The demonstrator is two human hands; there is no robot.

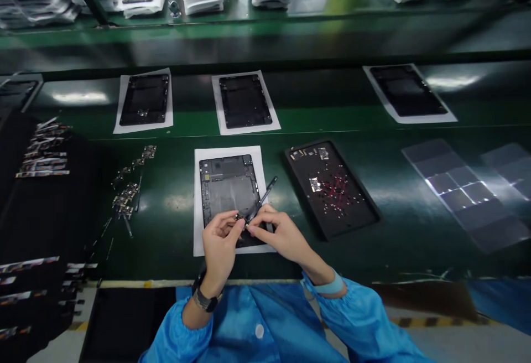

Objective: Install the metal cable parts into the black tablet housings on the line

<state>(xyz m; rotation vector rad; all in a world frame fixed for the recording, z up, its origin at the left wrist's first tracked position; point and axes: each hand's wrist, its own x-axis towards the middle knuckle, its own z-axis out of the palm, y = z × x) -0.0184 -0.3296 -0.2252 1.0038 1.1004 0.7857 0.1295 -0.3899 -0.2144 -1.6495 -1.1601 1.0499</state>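
Observation:
My left hand (221, 244) is closed, its thumb and fingertips pinching a small circuit board (239, 217). My right hand (284, 234) is closed beside it, with a slim black pen-like tool (268, 190) slanting up from its fingers; its exact kind is unclear. The right fingertips meet the left ones near the board, and what lies between them is partly hidden. Both hands are above the lower part of an open black tablet housing (228, 186), which rests on a white sheet (199, 241).
A black tray (348, 216) with small boards and red-wired parts lies right. Several small boards (126, 197) lie left, near strips of flex cables (43, 172). Behind are more housings (145, 100) on sheets. Clear plastic films (464, 191) lie far right. A shelf (232, 28) holds stacks.

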